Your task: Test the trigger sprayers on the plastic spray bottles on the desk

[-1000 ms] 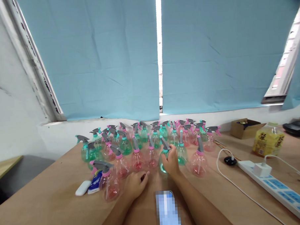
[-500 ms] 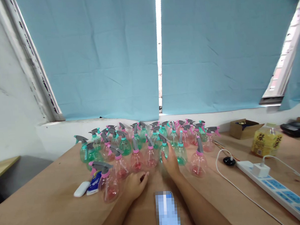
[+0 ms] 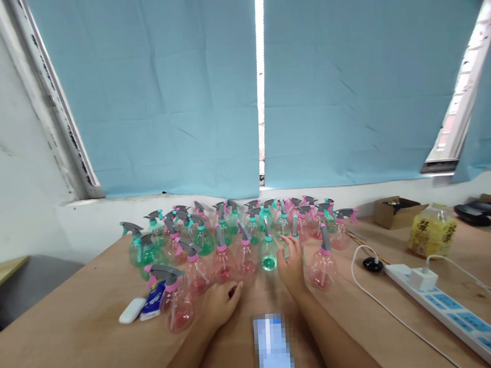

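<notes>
Several small spray bottles, pink and green with grey triggers, stand crowded at the back of the wooden table (image 3: 92, 321). My right hand (image 3: 292, 264) reaches into the front row with its fingers spread against a green bottle, whose trigger head (image 3: 295, 226) shows above the fingers. Just left of that hand another green bottle (image 3: 268, 254) stands free, and a pink bottle (image 3: 324, 263) stands to its right. My left hand (image 3: 222, 301) rests on the table with loosely curled fingers and holds nothing. It lies beside the nearest pink bottle (image 3: 177, 306).
A white power strip (image 3: 446, 308) with a plugged charger (image 3: 421, 278) and cables lies at the right. Behind it are a yellow jug (image 3: 432, 233), a cardboard box (image 3: 395, 211) and a black round piece (image 3: 370, 263). A white device (image 3: 131, 310) and blue tube (image 3: 152, 303) lie left.
My right hand let go of the green bottle it held a second ago, left it in the front row, and shifted right onto the neighbouring green bottle. The left hand stayed put.
</notes>
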